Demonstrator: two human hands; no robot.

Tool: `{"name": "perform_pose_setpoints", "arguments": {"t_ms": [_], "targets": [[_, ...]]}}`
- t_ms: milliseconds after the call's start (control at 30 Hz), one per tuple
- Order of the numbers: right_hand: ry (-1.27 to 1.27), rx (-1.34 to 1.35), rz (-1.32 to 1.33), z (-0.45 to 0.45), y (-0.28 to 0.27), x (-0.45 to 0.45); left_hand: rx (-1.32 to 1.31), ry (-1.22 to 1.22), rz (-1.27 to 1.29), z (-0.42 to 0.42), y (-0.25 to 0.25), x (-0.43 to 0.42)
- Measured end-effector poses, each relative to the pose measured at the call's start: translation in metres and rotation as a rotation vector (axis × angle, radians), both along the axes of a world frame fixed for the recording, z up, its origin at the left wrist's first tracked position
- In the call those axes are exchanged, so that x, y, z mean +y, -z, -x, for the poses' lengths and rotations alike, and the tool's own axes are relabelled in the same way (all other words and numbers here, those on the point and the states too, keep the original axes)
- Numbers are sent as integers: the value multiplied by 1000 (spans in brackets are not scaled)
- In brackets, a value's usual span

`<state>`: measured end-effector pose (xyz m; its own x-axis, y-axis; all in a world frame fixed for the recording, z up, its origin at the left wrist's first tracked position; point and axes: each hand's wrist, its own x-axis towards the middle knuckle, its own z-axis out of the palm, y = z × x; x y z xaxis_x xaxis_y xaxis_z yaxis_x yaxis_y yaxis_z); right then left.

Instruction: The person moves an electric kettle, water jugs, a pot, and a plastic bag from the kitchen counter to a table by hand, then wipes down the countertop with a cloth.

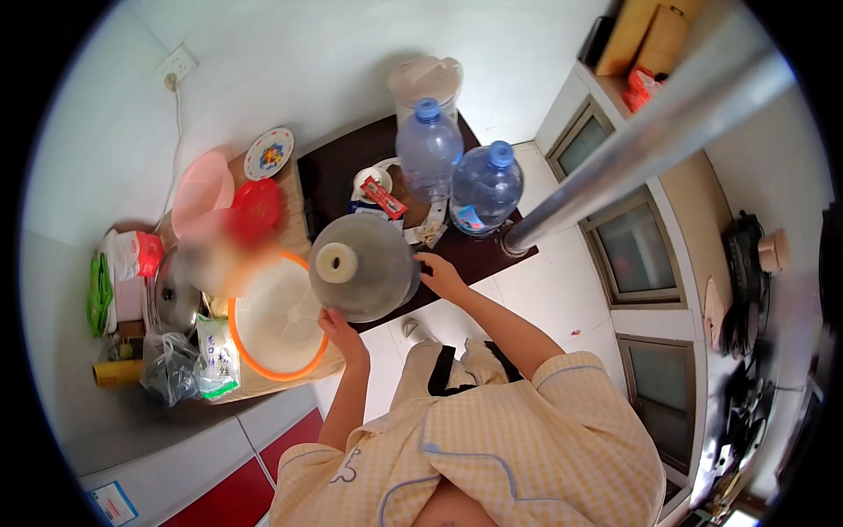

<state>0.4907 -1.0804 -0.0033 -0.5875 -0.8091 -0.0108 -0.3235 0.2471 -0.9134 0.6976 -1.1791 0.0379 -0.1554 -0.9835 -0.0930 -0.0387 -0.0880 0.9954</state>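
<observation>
A large grey, rounded vessel (373, 281) with a cream round knob or cap on top is held between both hands, over the gap between the two tables. My left hand (341, 331) grips its lower left edge. On the other side, my right hand (439, 275) holds its right edge with bent fingers. Whether it is a lidded pot or a jug I cannot tell. Close to my left hand is a white basin (285, 321) with an orange rim. Behind the vessel lie a red packet (384, 199) and a small white cup (372, 181).
Two large blue-capped water bottles (486, 193) stand on the dark table (334, 167), before a pale lidded bin (425, 81). A metal pole (650, 140) rises at the right. On the wooden table are a pink basin (203, 189), a flowered plate (269, 153) and plastic bags (170, 367).
</observation>
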Motion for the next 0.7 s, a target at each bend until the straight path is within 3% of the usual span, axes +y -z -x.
{"name": "perform_pose_setpoints", "arguments": {"t_ms": [133, 200, 233, 400, 467, 567, 700], "targets": [[-13, 38, 19, 22, 3, 65, 25, -124, -92, 12, 11, 15], [-95, -115, -141, 36, -4, 110, 43, -102, -125, 13, 18, 27], [-68, -128, -35, 41, 0, 135, 40, -135, -173, 15, 20, 32], [115, -143, -101, 65, 18, 273, 42, -148, -270, 60, 24, 105], [266, -166, -147, 72, 24, 329, -24, 38, -297, 87, 53, 138], [443, -246, -172, 75, 20, 406, -4, 345, -404, 147, 60, 219], [616, -402, -142, 81, 6, 483, -65, 801, -327, 220, 41, 326]]}}
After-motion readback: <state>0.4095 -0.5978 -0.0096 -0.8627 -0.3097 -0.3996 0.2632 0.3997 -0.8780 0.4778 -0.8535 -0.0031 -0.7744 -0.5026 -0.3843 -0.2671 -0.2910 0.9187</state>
